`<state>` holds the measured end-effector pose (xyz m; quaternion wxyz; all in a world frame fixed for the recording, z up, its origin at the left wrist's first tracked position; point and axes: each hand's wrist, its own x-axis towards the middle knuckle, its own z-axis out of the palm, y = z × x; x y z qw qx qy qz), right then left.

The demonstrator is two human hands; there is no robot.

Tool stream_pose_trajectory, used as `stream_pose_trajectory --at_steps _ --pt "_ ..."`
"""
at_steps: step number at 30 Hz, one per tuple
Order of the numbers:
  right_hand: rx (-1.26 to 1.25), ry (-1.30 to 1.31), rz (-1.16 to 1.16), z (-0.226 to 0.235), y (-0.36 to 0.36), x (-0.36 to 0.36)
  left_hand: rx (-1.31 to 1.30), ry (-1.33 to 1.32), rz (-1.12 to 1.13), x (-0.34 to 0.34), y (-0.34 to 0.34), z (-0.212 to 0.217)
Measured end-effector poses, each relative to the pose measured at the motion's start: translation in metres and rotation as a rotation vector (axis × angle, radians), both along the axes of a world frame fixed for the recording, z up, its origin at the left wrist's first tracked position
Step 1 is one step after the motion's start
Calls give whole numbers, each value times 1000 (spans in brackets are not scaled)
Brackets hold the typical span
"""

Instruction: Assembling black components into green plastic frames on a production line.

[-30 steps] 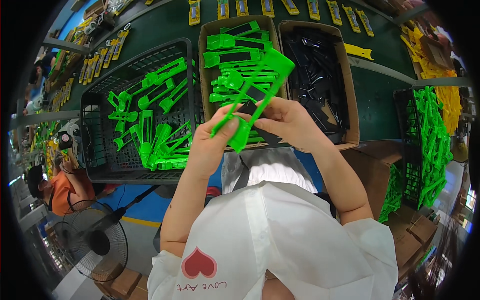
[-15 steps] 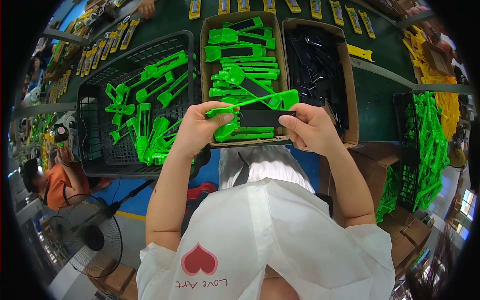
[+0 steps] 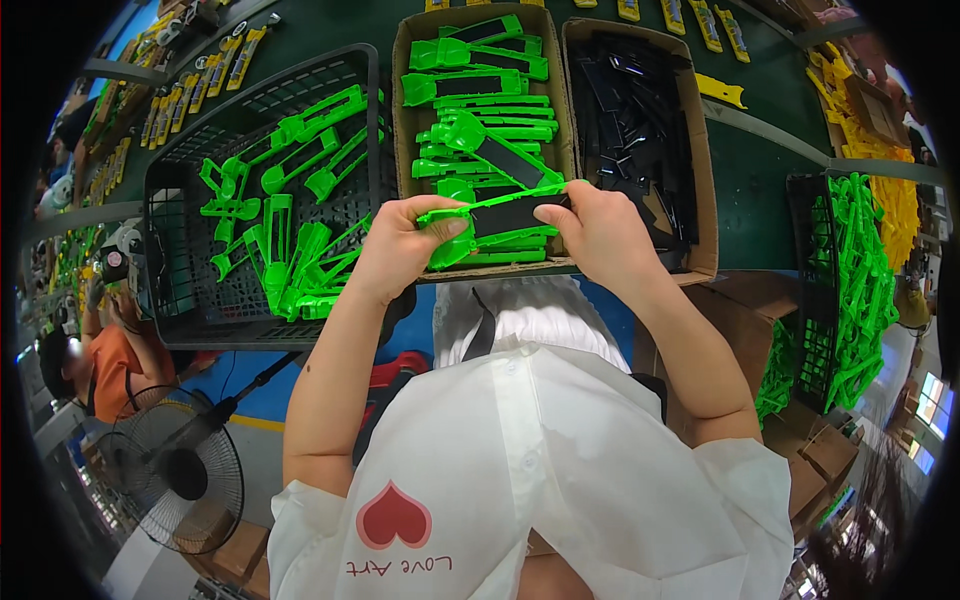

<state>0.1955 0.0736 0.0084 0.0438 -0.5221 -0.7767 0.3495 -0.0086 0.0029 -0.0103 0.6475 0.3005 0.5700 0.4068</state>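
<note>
Above the near edge of a cardboard box, my left hand (image 3: 398, 243) grips the wide end of a green plastic housing (image 3: 452, 250) between thumb and fingers. My right hand (image 3: 607, 233) is closed at the other end, its thumb pressing on a flat black panel (image 3: 503, 216). That panel lies along the housing's long frame; whether it is fully seated cannot be made out. Beneath the hands, the cardboard box (image 3: 403, 140) holds green housings, several with black panels in them. Right of it, another cardboard box (image 3: 704, 215) contains loose black panels (image 3: 625, 125).
A black plastic crate (image 3: 205, 330) of loose green housings stands at left. Another black crate (image 3: 812, 300) full of green parts is at right, near yellow parts (image 3: 897, 215). A fan (image 3: 185, 473) and a person in orange (image 3: 125, 365) are at lower left.
My right hand has moved left and slightly up, closer to my left hand. The black panel now sits against the green housing, where before the frame stood tilted above it.
</note>
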Motion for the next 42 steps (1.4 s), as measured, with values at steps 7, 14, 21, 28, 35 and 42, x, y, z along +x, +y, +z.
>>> stream_pose_trajectory --at_steps 7,14,21,28,35,42 --pt "-404 149 -159 0 7 10 239 180 -141 -10 -9 -12" --pt "-127 199 -106 -21 -9 2 218 1267 -620 31 9 19" --pt "-212 379 -72 -46 -21 13 405 939 -427 45 2 -24" --pt "-72 -67 -137 -59 1 37 363 1194 -661 36 19 -39" --pt "32 -286 -33 -90 10 123 387 1641 -633 27 56 -66" --pt "179 -137 185 -85 4 107 186 1500 -733 29 -2 -56"
